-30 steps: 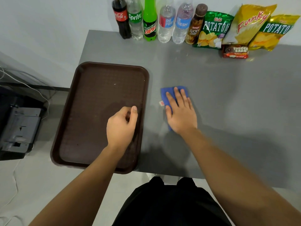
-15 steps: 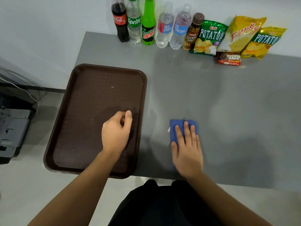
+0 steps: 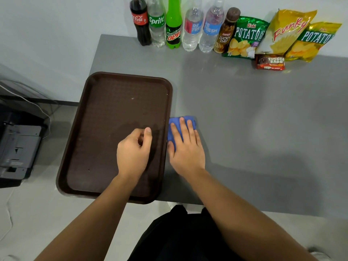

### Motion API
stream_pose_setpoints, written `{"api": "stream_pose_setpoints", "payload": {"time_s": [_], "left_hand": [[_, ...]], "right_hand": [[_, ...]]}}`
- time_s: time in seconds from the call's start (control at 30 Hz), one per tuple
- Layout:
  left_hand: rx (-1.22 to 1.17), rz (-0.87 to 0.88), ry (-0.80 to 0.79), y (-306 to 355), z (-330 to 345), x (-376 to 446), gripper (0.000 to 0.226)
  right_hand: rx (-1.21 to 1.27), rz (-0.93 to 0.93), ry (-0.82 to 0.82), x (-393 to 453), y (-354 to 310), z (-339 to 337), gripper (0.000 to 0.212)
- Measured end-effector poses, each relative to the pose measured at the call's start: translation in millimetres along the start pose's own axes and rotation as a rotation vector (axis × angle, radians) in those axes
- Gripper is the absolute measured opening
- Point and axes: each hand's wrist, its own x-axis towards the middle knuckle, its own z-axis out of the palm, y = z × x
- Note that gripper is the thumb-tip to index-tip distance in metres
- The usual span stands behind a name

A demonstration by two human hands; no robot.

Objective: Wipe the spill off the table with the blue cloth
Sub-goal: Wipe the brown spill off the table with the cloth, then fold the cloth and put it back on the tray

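A folded blue cloth (image 3: 174, 127) lies on the grey table (image 3: 254, 129), right beside the right edge of the brown tray (image 3: 105, 110). My right hand (image 3: 186, 147) presses flat on the cloth, fingers spread and pointing away from me, and covers most of it. On the tray's right half rests my left hand (image 3: 134, 151), loosely curled into a fist with nothing in it. I cannot make out any spill on the table surface.
Several drink bottles (image 3: 173, 23) and snack bags (image 3: 271, 36) line the table's far edge against the wall, with a small red snack pack (image 3: 270, 62) in front of them. A dark printer (image 3: 17, 149) sits on the floor to the left.
My right hand has slid the cloth from near the table's front edge away from me and left, up against the tray. My left hand has stayed on the tray.
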Motion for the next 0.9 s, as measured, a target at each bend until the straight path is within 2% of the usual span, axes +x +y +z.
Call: {"api": "stream_pose_setpoints", "payload": {"time_s": [0.2, 0.43, 0.63, 0.73, 0.9], "left_hand": [[-0.031, -0.024, 0.002, 5, -8, -8, 0.048], [-0.004, -0.002, -0.023, 5, -6, -19, 0.047], [0.036, -0.026, -0.039, 6, -3, -30, 0.044], [0.046, -0.012, -0.037, 10, -5, -34, 0.042], [0.045, -0.041, 0.006, 18, -6, -42, 0.041]], "right_hand": [[0.037, 0.111, 0.012, 22, 16, -7, 0.062], [0.022, 0.264, 0.006, 7, 35, -16, 0.066], [0.038, 0.140, -0.106, 8, 62, -45, 0.064], [-0.064, 0.035, -0.134, 28, 87, -70, 0.064], [-0.214, -0.118, -0.311, 56, 103, -95, 0.071]]}}
